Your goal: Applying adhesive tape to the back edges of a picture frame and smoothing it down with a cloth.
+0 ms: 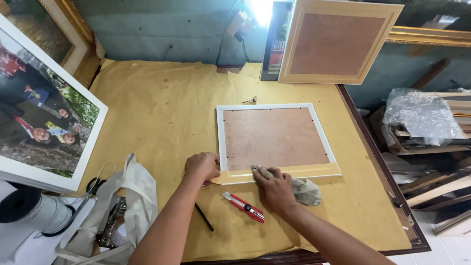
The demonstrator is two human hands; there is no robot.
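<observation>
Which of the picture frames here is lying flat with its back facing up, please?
The white frame at the hands, brown backing up; the others lean upright.

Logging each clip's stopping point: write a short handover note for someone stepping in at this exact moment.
Left hand: pressing the tan tape strip at the near-left corner of the white picture frame, which lies face down.
Right hand: pressing a grey rag onto the strip.
Red utility knife and black pen lie just in front.
Done: near edge taped.
Left: the other three edges show no tape.

Teal wall [162,29] w/ bright lamp [260,10], paper-covered workbench [162,113], gilt frames [73,29] leaning, white tile floor [454,248]
</observation>
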